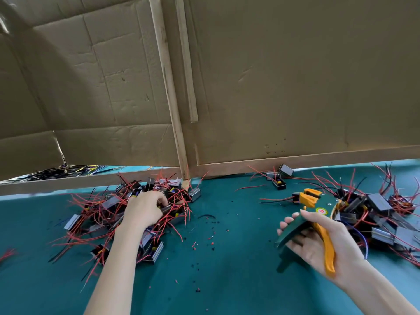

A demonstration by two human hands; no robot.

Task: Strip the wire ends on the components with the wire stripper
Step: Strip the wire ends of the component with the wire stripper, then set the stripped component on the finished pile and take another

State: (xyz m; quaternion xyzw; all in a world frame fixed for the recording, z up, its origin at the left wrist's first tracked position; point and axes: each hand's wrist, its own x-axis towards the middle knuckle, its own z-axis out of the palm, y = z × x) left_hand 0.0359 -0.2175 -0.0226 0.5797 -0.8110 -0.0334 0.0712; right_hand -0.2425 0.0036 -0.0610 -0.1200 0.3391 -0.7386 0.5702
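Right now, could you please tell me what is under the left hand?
The left hand rests on a tangled pile of small grey box components with red wires on the teal table. What its fingers grip is hidden.
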